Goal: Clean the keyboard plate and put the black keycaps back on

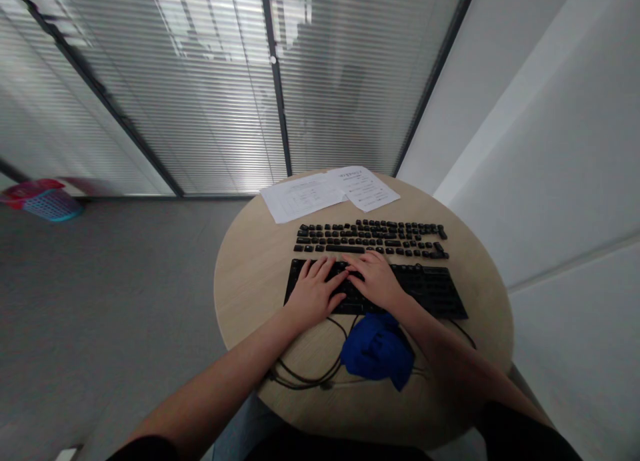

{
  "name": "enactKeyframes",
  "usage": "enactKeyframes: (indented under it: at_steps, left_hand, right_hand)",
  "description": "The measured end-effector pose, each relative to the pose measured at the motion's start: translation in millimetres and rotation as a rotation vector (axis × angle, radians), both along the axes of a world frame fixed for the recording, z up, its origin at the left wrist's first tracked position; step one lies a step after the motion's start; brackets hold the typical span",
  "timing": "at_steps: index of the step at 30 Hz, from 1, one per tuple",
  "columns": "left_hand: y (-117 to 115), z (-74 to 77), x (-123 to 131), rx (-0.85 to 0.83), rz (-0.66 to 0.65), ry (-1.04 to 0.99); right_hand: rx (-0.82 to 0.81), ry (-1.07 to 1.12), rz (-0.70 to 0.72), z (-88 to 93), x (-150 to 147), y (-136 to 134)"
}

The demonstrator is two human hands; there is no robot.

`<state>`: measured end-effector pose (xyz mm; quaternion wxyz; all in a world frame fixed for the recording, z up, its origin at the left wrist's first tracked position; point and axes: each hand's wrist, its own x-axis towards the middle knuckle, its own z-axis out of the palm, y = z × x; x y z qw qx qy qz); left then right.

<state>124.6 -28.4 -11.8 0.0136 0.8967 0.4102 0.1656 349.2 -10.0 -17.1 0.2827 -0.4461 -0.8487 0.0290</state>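
Two bare hands show, one left hand (314, 293) and one right hand (375, 279), with two dark sleeves, the left sleeve (147, 449) and the right sleeve (523, 434). There is one round counter (240, 274) and one black keyboard base (434, 291). The loose black keycaps (393, 243) run to dozens, too small and close-set for an exact count; among them is one long space bar (345, 249). Two printed sheets are visible, a left sheet (300, 199) and a right sheet (366, 189). One blue cloth bundle (377, 351) is in view. Dark cable (305, 383) shows in several stretches; whether these are one length or more cannot be told. One red-and-blue plastic basket (50, 202) shows, and at least three panels of blinds (205, 101).
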Motion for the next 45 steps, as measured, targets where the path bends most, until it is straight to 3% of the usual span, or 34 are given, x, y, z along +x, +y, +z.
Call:
enactKeyframes:
  at_steps: [4, 8, 14, 20, 27, 33, 38, 42, 45]
  left_hand:
    - [1.9, 0.2, 3.4, 0.007, 0.025, -0.007]
    - [3.1, -1.7, 4.7, 0.012, 0.03, -0.028]
    - [2.9, -2.4, 5.0, 0.028, 0.021, -0.056]
    - [2.3, -4.6, 4.0, 0.018, 0.021, -0.092]
    - [1.8, -11.2, -0.5, 0.052, 0.002, -0.125]
    - [1.6, -10.6, 1.1, 0.036, 0.001, -0.115]
    - [1.4, -9.4, 1.5, 0.037, -0.007, -0.118]
    - [1.1, -8.9, 1.9, 0.037, -0.017, -0.127]
    - [1.0, -7.9, 2.2, 0.027, -0.018, -0.127]
  right_hand:
    - [0.024, 0.017, 0.009, 7.2, 7.5, -0.3]
    - [0.054, 0.075, -0.084, 12.5, 26.6, 14.0]
    - [-0.052, -0.083, -0.224, 26.9, 51.1, 80.1]
    - [-0.17, -0.257, -0.338, 41.9, 52.2, 153.1]
    - [-0.267, -0.356, -0.329, 32.7, 43.2, 185.4]
    - [-0.293, -0.334, -0.328, 28.6, 36.6, 185.3]
    - [-0.188, -0.205, -0.343, 43.3, 34.7, 168.3]
    - [-0.14, -0.086, -0.302, 49.0, 43.5, 119.9]
    - [-0.117, 0.092, -0.163, 39.2, 51.9, 68.5]
